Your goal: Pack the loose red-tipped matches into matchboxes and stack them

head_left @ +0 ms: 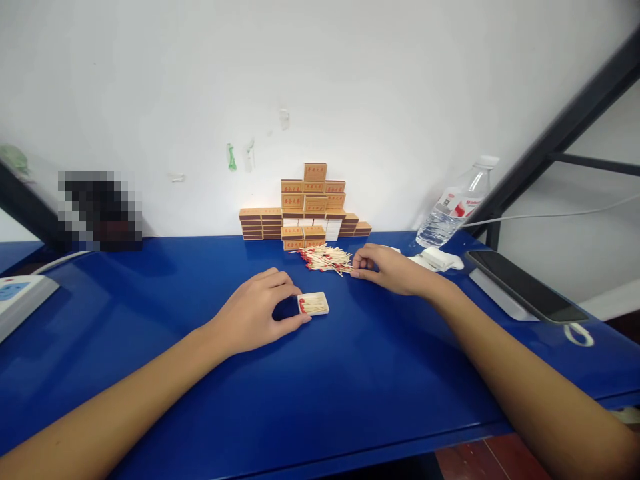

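Observation:
On the blue table, my left hand (260,308) grips a small white matchbox tray (324,305) between thumb and fingers at its left end. Several red-tipped matches lie inside the tray. Farther back is a loose heap of matches (327,258) with red heads, pointing in mixed directions. My right hand (383,267) is at the right edge of this heap, its thumb and fingers drawn together on the match ends. How many matches are between those fingertips is hidden.
Brown matchboxes (315,202) are stacked against the wall behind the heap, with white trays (332,231) among them. At right are a tilted water bottle (453,207), crumpled white paper (440,259) and a phone (525,287). A white power strip (25,303) sits at left.

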`<state>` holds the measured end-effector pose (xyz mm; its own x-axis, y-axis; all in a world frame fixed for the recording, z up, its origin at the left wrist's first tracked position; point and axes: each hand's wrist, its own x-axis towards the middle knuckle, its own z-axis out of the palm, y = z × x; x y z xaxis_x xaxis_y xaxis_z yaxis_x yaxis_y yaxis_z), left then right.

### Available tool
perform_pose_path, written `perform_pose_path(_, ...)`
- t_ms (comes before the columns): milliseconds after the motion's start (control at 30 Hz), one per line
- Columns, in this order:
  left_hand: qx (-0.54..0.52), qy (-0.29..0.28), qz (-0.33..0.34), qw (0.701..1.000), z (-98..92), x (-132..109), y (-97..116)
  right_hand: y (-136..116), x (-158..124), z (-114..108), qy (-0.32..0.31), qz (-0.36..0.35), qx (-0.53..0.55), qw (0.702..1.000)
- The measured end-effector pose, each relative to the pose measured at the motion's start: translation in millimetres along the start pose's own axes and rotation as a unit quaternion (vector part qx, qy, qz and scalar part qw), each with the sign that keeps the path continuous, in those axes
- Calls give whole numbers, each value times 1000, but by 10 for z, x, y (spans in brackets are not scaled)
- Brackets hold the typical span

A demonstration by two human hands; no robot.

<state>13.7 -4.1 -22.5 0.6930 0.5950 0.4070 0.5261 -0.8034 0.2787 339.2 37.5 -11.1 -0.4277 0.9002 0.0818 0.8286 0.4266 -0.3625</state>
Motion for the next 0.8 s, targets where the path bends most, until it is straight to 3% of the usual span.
perform_pose_path(300, 2, -6, -7, 1000, 3, 2, -2, -122, -87, -33, -14, -2, 8, 1000)
perform_pose_path(467, 4, 2, -14, 1000, 25, -8, -30, -363, -199, -99, 12, -39, 40, 998)
perform_pose_path(633, -4, 3, -1, 1000, 19, -1, 0, -687, -234, 29, -25, -96, 82, 992)
perform_pose_path(800, -2, 14, 17, 1000, 21, 7, 30, -748, -232, 181, -34, -131, 53, 989)
